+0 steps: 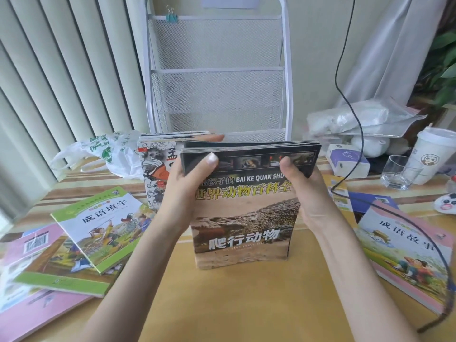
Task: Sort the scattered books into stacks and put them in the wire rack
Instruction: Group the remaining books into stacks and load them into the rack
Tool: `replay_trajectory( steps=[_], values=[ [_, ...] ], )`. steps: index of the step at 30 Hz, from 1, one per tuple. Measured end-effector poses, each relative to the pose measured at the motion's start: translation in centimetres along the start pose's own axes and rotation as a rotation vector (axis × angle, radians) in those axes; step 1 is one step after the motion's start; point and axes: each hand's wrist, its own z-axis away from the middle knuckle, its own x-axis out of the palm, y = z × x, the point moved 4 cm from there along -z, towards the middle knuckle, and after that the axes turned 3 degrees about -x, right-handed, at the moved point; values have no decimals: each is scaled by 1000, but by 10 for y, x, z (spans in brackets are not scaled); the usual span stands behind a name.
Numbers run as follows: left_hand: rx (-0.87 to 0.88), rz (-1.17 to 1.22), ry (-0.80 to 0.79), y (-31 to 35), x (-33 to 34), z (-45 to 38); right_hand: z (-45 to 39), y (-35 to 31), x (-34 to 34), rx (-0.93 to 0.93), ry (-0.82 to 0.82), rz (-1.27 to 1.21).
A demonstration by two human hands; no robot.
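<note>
A stack of dark animal encyclopedia books (246, 218), crocodile on the front cover, stands upright on its lower edge in the middle of the table. My left hand (187, 191) grips its upper left corner, thumb on the cover and fingers behind. My right hand (303, 191) grips the upper right part the same way. Just behind on the left stands another book stack with a black, white and orange cover (154, 174). The white wire rack (217, 77) rises at the back, its mesh pockets holding no books. A green book (103, 225) lies left, a pink book (404, 253) right.
Pink and green books (37, 267) overlap at the left table edge. A plastic bag (108, 151) lies back left. A black cable (394, 218) crosses the right-hand books. A glass (399, 171), a paper cup (431, 154), a small box (348, 159) and bagged items (357, 119) crowd the back right.
</note>
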Motion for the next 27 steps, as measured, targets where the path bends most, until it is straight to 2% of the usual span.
replay_trajectory(
  steps=[6, 14, 17, 19, 24, 27],
  values=[
    [45, -183, 215, -16, 1, 23, 7, 20, 2, -29, 16, -16],
    [129, -187, 267, -4, 4, 19, 6, 5, 3, -7, 1, -25],
    [47, -220, 246, -29, -11, 28, 20, 21, 9, 52, -56, 56],
    [-30, -277, 217, -46, -16, 38, 26, 30, 8, 122, 18, 60],
    [-18, -438, 366, -58, -17, 41, 18, 46, 13, 243, -2, 66],
    [-133, -369, 384, -58, -29, 32, 8, 57, 14, 321, -60, -30]
  ],
)
